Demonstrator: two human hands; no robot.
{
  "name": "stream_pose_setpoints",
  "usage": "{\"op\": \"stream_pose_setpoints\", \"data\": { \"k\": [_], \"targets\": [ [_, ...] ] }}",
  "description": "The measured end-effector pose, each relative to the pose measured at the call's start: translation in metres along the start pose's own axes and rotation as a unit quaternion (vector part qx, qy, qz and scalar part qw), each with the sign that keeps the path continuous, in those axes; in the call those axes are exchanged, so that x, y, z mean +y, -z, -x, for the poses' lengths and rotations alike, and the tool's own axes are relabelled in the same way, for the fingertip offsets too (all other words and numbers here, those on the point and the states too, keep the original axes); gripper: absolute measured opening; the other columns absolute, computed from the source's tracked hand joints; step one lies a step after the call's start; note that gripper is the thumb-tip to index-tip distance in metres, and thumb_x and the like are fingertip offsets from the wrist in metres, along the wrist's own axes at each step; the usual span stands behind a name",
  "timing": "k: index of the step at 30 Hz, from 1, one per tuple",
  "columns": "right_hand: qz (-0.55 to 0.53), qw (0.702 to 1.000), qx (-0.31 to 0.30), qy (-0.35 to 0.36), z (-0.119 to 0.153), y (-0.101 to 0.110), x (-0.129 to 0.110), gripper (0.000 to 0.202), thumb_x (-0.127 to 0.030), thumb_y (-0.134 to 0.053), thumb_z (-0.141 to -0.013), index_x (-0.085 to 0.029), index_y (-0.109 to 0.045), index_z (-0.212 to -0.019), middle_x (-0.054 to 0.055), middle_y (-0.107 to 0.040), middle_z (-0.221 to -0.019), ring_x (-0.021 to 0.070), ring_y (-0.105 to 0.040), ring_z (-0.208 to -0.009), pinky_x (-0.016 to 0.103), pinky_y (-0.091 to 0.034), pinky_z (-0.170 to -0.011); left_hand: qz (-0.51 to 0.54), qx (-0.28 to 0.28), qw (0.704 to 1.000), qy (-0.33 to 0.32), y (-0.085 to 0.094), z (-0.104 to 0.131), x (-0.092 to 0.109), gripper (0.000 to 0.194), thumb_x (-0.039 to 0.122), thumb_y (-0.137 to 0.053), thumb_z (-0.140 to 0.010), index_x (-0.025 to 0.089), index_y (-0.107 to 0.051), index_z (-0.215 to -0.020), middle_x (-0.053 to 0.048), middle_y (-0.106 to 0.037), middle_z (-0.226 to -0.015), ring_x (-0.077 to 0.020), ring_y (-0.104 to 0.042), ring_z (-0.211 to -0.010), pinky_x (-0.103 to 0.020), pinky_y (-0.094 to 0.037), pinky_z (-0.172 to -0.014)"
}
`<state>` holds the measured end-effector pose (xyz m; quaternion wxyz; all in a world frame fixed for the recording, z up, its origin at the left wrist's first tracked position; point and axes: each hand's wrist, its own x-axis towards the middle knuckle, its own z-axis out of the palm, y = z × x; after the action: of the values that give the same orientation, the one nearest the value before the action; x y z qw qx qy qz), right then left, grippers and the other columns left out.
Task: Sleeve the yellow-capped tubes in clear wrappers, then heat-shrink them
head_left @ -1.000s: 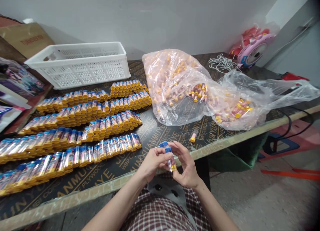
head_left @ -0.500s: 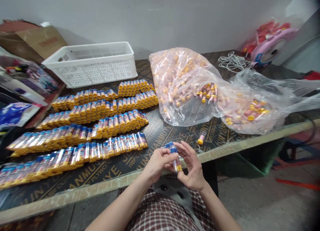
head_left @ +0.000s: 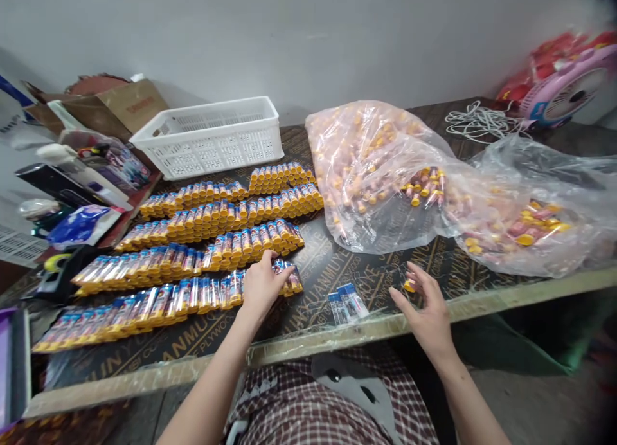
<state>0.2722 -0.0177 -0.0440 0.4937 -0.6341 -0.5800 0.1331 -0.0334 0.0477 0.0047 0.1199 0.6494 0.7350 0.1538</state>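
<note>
My left hand is at the right end of the front row of small tubes with blue tops and yellow bases, its fingers closed on one tube. My right hand is over the table's front edge, thumb and fingers apart, beside a small yellow-capped piece partly behind the fingertips. Between my hands lie flat clear and blue wrappers. Further rows of the same tubes stand behind the front row. A big clear plastic bag holds many yellow-capped pink pieces.
Behind the rows stands a white basket. At the far right are a coiled white cable and a pink fan. Bottles, a tape dispenser and a cardboard box are at the left.
My hands have separated: the left moved left with the tube to the front row, the right moved right to the yellow-capped piece. The view has shifted left, and the flat wrappers now show.
</note>
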Motion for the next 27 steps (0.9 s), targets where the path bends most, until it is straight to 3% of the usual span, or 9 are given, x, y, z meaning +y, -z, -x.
{"op": "stream_pose_setpoints", "data": {
  "k": [4, 7, 11, 14, 16, 20, 24, 27],
  "targets": [
    [0.036, 0.999, 0.016, 0.02, 0.001, 0.008, 0.006, 0.047, -0.037, -0.061, -0.08, -0.025, -0.052, -0.124, 0.009, -0.052, -0.126, 0.0246, -0.051, -0.114, 0.043, -0.044, -0.094, -0.091, 0.022, 0.996, 0.008, 0.002, 0.003, 0.006, 0.056, 0.065, -0.047, -0.077, 0.018, -0.056, -0.107, -0.01, -0.066, -0.073, -0.0283, -0.063, -0.073, -0.029, -0.037, -0.061],
    [0.083, 0.996, 0.034, 0.022, 0.0, 0.012, 0.013, 0.044, -0.039, -0.058, -0.082, -0.022, -0.053, -0.122, 0.01, -0.054, -0.121, 0.0238, -0.053, -0.11, 0.042, -0.044, -0.093, -0.046, 0.048, 0.998, -0.018, -0.005, 0.015, 0.027, 0.049, 0.061, -0.043, -0.082, 0.019, -0.06, -0.098, -0.006, -0.065, -0.07, -0.0224, -0.062, -0.07, -0.027, -0.037, -0.062],
    [0.247, 0.968, 0.046, -0.008, -0.009, 0.014, 0.027, 0.054, -0.051, -0.057, -0.079, -0.015, -0.056, -0.119, 0.014, -0.057, -0.105, 0.0274, -0.055, -0.1, 0.043, -0.044, -0.088, 0.031, -0.086, 0.981, -0.172, -0.034, 0.033, 0.067, 0.03, 0.044, -0.045, -0.088, 0.019, -0.061, -0.088, -0.004, -0.065, -0.082, -0.0164, -0.062, -0.076, -0.024, -0.039, -0.066],
    [0.382, 0.922, -0.011, -0.059, -0.016, 0.013, 0.032, 0.068, -0.059, -0.059, -0.073, -0.014, -0.053, -0.123, 0.013, -0.06, -0.092, 0.0316, -0.057, -0.091, 0.047, -0.044, -0.079, -0.045, -0.152, 0.969, -0.189, -0.059, 0.036, 0.088, 0.027, 0.039, -0.056, -0.083, 0.015, -0.06, -0.094, -0.009, -0.063, -0.095, -0.0211, -0.062, -0.084, -0.027, -0.041, -0.067],
    [0.412, 0.906, -0.063, -0.075, -0.018, 0.011, 0.034, 0.069, -0.058, -0.059, -0.074, -0.015, -0.049, -0.127, 0.012, -0.063, -0.088, 0.0309, -0.058, -0.087, 0.045, -0.044, -0.077, -0.08, -0.171, 0.966, -0.178, -0.069, 0.032, 0.092, 0.025, 0.035, -0.06, -0.08, 0.013, -0.06, -0.092, -0.01, -0.062, -0.098, -0.0224, -0.062, -0.085, -0.029, -0.042, -0.067],
    [0.404, 0.906, -0.116, -0.058, -0.02, 0.011, 0.038, 0.054, -0.039, -0.054, -0.082, -0.018, -0.044, -0.131, 0.009, -0.064, -0.09, 0.0263, -0.058, -0.086, 0.038, -0.043, -0.075, -0.072, -0.179, 0.964, -0.184, -0.074, 0.028, 0.088, 0.014, 0.027, -0.057, -0.082, 0.015, -0.06, -0.087, -0.007, -0.063, -0.095, -0.0207, -0.061, -0.086, -0.029, -0.042, -0.069],
    [0.388, 0.915, -0.105, -0.035, -0.019, 0.011, 0.044, 0.044, -0.028, -0.047, -0.084, -0.016, -0.049, -0.127, 0.01, -0.062, -0.089, 0.0253, -0.057, -0.086, 0.036, -0.043, -0.076, -0.066, -0.18, 0.963, -0.188, -0.075, 0.033, 0.083, 0.012, 0.023, -0.051, -0.086, 0.016, -0.06, -0.085, -0.006, -0.064, -0.088, -0.019, -0.061, -0.084, -0.028, -0.041, -0.07],
    [0.324, 0.944, -0.058, -0.027, -0.017, 0.011, 0.044, 0.041, -0.025, -0.042, -0.085, -0.016, -0.053, -0.123, 0.011, -0.061, -0.091, 0.0241, -0.057, -0.084, 0.037, -0.044, -0.077, -0.064, -0.166, 0.965, -0.19, -0.077, 0.037, 0.079, 0.012, 0.021, -0.05, -0.085, 0.016, -0.06, -0.084, -0.006, -0.064, -0.086, -0.0188, -0.06, -0.082, -0.028, -0.04, -0.069]
  ]
}}
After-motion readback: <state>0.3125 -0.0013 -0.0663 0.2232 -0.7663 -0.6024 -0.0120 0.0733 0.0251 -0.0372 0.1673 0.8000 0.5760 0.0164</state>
